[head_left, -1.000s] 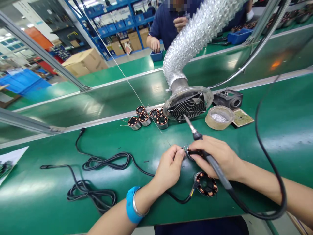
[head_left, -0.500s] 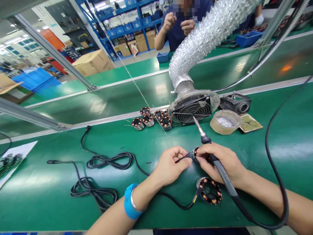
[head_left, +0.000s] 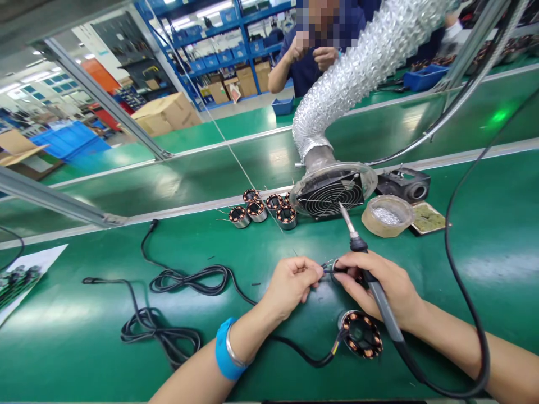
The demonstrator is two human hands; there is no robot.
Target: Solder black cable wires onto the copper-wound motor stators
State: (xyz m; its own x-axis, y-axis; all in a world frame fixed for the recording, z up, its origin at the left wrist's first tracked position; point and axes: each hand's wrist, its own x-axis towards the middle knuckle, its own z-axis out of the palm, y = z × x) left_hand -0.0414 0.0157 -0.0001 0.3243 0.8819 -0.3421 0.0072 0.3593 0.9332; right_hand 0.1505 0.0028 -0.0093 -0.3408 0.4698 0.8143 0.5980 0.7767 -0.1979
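Observation:
Thumb and fingertips of my left hand point(head_left: 290, 283) are pinched on thin dark wires point(head_left: 327, 269) beside a small stator. My right hand point(head_left: 381, 283) carries a soldering iron point(head_left: 385, 308) across its palm, the metal tip pointing up and away toward the fan. Its thumb and forefinger also grip the stator point(head_left: 336, 276), which they mostly cover. Closer to me, a second stator point(head_left: 348, 322) with copper coils lies on the green bench, joined to a black cable point(head_left: 303, 353) that passes under my left wrist.
Several stators point(head_left: 287, 216) stand by the back ledge. Behind my hands are a fume fan point(head_left: 332, 196) with a foil duct point(head_left: 332, 95), a round tub point(head_left: 385, 219) of silvery material and a sponge tray point(head_left: 427, 217). Coiled cables point(head_left: 189, 280) lie left. A co-worker point(head_left: 311, 67) sits opposite.
My left fingers have shifted on the wires and now pinch them close to the stator. The right hand stays nearly in place with the soldering iron. The view has moved slightly.

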